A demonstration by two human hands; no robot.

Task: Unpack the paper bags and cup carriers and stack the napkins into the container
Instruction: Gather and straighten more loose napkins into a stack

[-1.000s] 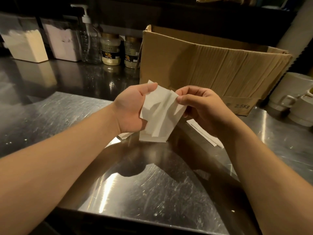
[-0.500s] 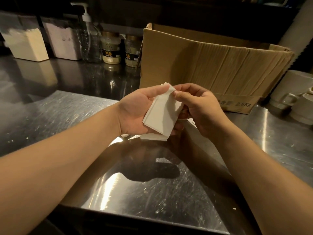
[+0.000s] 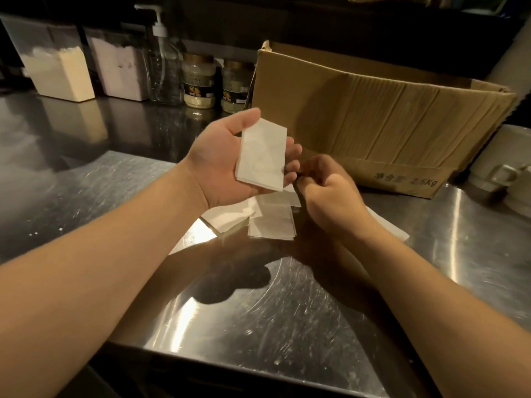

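**Inspector A:** What is recorded for the left hand (image 3: 227, 162)?

**Inspector B:** It is held palm up above the steel tabletop (image 3: 287, 311). A folded stack of white napkins (image 3: 263, 156) is carried on the palm and fingers. The thumb is extended at the stack's 11 o'clock corner, and the fingertips are seen past its 3 o'clock edge. The grip is loose: the stack is supported rather than clenched.

**Inspector A:** And the right hand (image 3: 327, 193)?

**Inspector B:** It is placed at 4 o'clock of the held stack, just beside the left fingertips. Its fingers are curled inward with the back of the hand toward the camera. Whether anything is pinched in that grip cannot be told.

**Inspector A:** Other napkins?

**Inspector B:** Loose napkins (image 3: 271, 225) are noted lying flat on the tabletop, under both hands, at 6 o'clock of the held stack.

**Inspector A:** Surroundings?

**Inspector B:** An open cardboard box (image 3: 373, 116) is logged at 2 o'clock of the hands. A pump bottle (image 3: 163, 61) and two jars (image 3: 199, 81) are logged at 11 o'clock, two containers of powder (image 3: 57, 70) at 10 o'clock, and pale mugs (image 3: 505, 165) at 3 o'clock.
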